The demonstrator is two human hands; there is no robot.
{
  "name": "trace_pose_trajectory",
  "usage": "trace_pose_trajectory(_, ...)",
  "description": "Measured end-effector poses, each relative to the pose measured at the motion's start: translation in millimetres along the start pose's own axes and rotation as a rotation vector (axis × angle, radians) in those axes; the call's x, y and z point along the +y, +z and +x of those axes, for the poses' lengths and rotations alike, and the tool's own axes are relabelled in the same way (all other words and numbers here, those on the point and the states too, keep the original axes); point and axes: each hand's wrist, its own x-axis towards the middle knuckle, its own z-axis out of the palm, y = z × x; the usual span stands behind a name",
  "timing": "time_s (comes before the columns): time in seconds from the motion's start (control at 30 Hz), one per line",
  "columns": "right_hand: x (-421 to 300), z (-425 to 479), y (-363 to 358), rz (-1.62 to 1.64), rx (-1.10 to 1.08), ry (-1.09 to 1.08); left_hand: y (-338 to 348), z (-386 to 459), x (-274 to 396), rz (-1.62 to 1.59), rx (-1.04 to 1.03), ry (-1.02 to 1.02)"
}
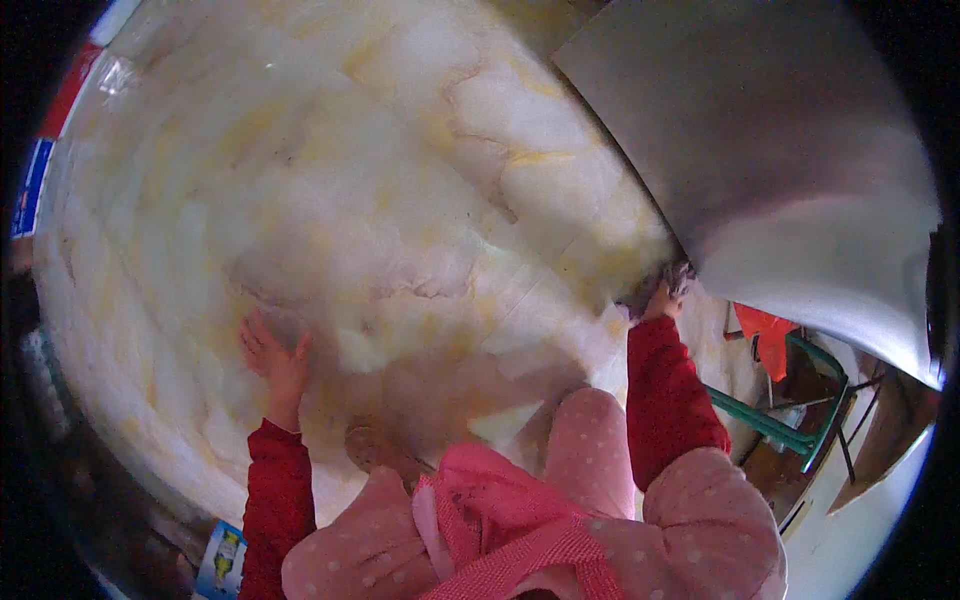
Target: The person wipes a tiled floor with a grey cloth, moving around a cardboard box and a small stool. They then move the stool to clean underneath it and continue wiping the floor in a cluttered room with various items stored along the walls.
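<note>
My right hand (664,300) is closed on a crumpled dark cloth (646,294), low on the marble-patterned floor (375,195), close beside the lower corner of a large smooth grey panel (787,150). Part of the cloth is hidden by the fingers. On the left, my left hand (274,349) has its fingers spread over the same floor and holds nothing; whether it touches the surface I cannot tell. Red sleeves cover both forearms. Pink dotted clothing and a pink woven strap (517,555) show at the bottom centre.
At the right stands a green metal frame (814,442) with an orange-red cloth (769,337) near it. A blue printed packet or card (223,559) lies at the lower left. Red and blue items (34,187) line the left rim. The grey panel fills the upper right.
</note>
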Motion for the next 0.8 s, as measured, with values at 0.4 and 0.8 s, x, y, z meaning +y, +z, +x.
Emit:
trace_pose_trajectory(0.4,-102.5,-180.6,288.8,-0.816,-0.487,-0.711,16.4,22.1,-32.5,0.12,-0.178,-0.059)
trace_pose_trajectory(0.8,28.8,-101.9,15.0,-0.225,-0.403,-0.212,9.6,10.6,-25.1,0.157,-0.121,-0.004)
